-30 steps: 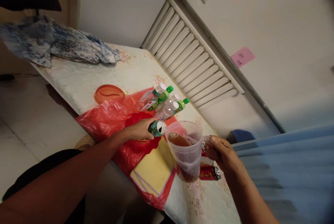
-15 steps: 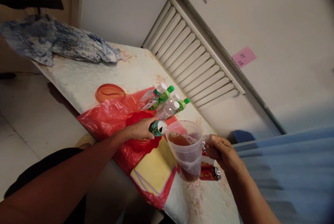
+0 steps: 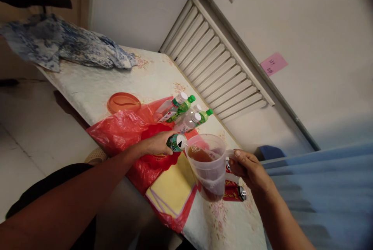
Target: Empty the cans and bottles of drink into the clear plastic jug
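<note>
My left hand (image 3: 157,143) is closed around a green drink can (image 3: 173,142) lying tilted on its side, its opened top facing the pitcher's rim. My right hand (image 3: 251,166) grips the handle of a clear plastic pitcher (image 3: 208,174), which leans toward the can. Brown liquid (image 3: 201,154) with some bubbles is inside it. Whether anything flows from the can, I cannot make out clearly. Below the can lie yellow cloths (image 3: 174,183) with purple edges on a red plastic bag (image 3: 116,127). Behind the pitcher, partly hidden, are red cans (image 3: 233,193).
Several bottles (image 3: 186,119) with white or green caps stand behind the can. An orange-red round lid (image 3: 123,102) lies on the flowered table (image 3: 151,75). Farther left is a blue-and-white cloth (image 3: 87,49). A radiator (image 3: 221,59) and a blue curtain (image 3: 314,187) border the table.
Hardly anything differs. Both hands keep the can and the pitcher in the same place, and the view has shifted very slightly.
</note>
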`<action>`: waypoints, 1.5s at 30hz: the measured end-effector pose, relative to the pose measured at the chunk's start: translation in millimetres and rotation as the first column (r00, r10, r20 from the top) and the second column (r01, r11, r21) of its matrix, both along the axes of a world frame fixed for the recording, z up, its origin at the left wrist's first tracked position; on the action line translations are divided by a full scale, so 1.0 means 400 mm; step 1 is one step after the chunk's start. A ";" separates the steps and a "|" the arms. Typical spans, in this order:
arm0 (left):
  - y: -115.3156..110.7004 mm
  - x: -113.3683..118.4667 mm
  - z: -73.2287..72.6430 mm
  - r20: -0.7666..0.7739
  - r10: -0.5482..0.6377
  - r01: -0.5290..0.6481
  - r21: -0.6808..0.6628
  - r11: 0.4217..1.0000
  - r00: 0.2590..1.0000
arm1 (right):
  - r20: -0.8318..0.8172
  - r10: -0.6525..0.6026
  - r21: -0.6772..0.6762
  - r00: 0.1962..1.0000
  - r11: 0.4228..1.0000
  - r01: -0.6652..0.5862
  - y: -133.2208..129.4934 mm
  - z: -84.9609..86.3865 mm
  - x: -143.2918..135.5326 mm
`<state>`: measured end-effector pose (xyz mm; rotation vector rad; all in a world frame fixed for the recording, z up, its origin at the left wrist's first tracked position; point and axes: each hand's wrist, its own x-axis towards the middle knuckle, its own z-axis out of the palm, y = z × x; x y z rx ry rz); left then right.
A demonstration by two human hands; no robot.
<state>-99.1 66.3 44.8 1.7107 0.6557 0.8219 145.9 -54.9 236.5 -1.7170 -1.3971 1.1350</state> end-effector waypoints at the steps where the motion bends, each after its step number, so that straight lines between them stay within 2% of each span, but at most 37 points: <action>1: 0.000 0.000 0.000 0.002 -0.001 0.001 0.000 1.000 1.000 | -0.001 0.001 -0.001 1.000 1.000 -0.001 0.001 0.000 0.000; 12: -0.007 -0.011 0.022 -0.005 -0.025 0.025 -0.020 0.999 1.000 | -0.002 0.041 -0.011 0.999 0.999 -0.041 0.011 -0.004 0.007; 19: -0.003 -0.006 0.008 -0.004 -0.025 0.025 0.006 1.000 1.000 | 0.002 0.044 -0.019 0.999 0.999 -0.044 0.014 -0.005 0.010; 30: 0.001 -0.006 0.009 -0.023 -0.050 0.051 0.026 0.998 0.998 | 0.017 0.065 -0.039 0.998 0.997 -0.064 0.019 -0.010 0.016; 45: -0.011 -0.020 0.038 -0.036 -0.060 0.060 0.006 0.998 0.998 | 0.010 0.076 -0.047 0.997 0.996 -0.075 0.019 -0.011 0.010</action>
